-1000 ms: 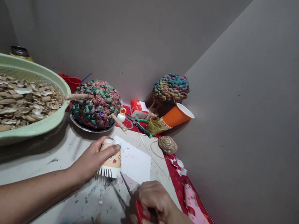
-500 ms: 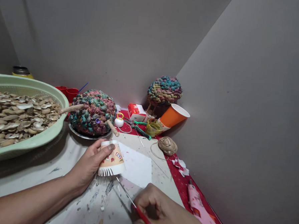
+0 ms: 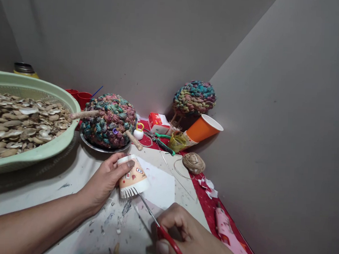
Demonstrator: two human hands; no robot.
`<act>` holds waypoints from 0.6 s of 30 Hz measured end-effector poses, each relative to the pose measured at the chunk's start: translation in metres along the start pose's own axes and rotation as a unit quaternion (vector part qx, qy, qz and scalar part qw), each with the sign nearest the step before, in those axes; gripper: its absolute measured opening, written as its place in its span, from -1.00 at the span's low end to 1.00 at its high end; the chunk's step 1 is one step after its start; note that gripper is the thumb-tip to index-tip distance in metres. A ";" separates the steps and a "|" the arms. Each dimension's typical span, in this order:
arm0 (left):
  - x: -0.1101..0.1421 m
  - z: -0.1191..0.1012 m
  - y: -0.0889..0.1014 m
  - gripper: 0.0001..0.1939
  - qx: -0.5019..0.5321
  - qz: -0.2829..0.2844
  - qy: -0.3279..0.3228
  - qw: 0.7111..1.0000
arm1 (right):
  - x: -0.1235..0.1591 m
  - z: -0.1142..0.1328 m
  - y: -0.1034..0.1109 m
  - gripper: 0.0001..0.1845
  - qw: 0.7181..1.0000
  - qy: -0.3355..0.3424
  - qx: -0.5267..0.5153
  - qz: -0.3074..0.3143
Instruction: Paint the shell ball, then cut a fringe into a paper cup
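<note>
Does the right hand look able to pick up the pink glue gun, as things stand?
Probably not yet: the right hand holds the red-handled scissors. Otherwise, the way to the pink glue gun looks free, with nothing visible lying between.

The light is dim and soft, its source out of sight, leaving the grey walls (image 3: 134, 34) uneven and darker toward the upper left corner and the far right edge. A paler patch shows on the wall beside the orange cup (image 3: 200, 129). The table (image 3: 189, 204) is brighter, and the white paper (image 3: 161, 183) on it palest. A broad shadow lies under the basket (image 3: 61, 146); a thin one falls left of the scissors (image 3: 171, 239). Wide-angle stretching draws out the basket at the left edge, and fine detail looks slightly soft
</note>
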State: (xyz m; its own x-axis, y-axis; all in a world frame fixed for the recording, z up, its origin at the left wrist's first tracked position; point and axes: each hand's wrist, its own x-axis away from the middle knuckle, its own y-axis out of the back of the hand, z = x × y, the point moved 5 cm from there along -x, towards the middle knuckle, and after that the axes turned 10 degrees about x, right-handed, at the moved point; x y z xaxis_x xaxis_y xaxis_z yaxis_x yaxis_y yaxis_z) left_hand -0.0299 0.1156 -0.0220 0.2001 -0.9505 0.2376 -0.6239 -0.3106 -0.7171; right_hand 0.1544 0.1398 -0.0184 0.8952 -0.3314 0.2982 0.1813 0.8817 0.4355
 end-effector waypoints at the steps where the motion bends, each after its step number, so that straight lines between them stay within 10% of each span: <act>1: 0.000 0.000 0.000 -0.64 -0.003 0.004 0.001 1.000 | 0.000 0.000 0.000 -0.34 1.000 0.001 -0.004 0.001; 18: 0.000 0.001 -0.002 -0.59 -0.030 0.015 0.007 0.999 | 0.000 -0.002 0.000 -0.25 0.999 -0.017 -0.048 0.010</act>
State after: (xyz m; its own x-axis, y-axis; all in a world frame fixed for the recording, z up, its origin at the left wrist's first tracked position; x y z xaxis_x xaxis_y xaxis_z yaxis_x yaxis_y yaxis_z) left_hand -0.0280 0.1158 -0.0214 0.1708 -0.9590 0.2261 -0.6737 -0.2811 -0.6834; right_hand 0.1555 0.1408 -0.0200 0.8852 -0.3228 0.3350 0.2033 0.9161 0.3456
